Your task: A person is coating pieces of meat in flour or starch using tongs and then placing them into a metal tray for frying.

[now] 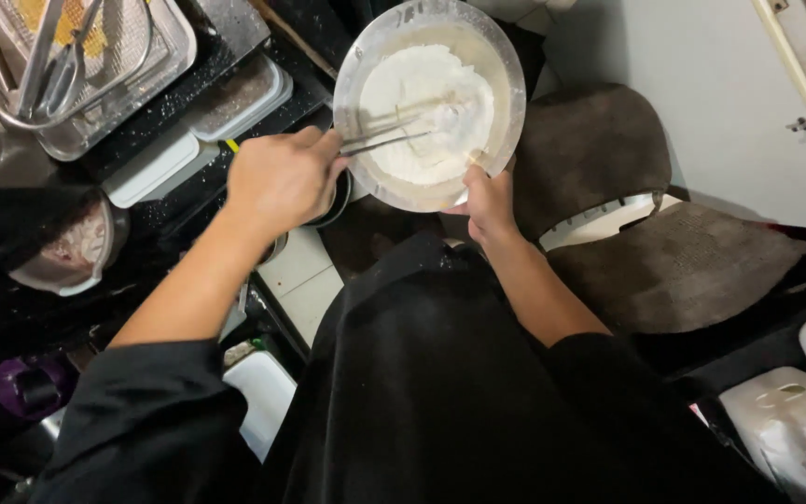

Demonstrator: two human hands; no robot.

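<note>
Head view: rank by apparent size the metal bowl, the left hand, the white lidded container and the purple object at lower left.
1. metal bowl
2. white lidded container
3. left hand: looks close to the container, and it sits nearer the camera, so this pair is unsure
4. purple object, partly in shadow

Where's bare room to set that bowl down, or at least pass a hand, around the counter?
Little is free. The left hand works a whisk in the bowl, held by the right hand. The counter is packed: metal tray, white lidded containers, covered bowl. The pale patch under the left wrist looks bare; so do the brown mats.
</note>
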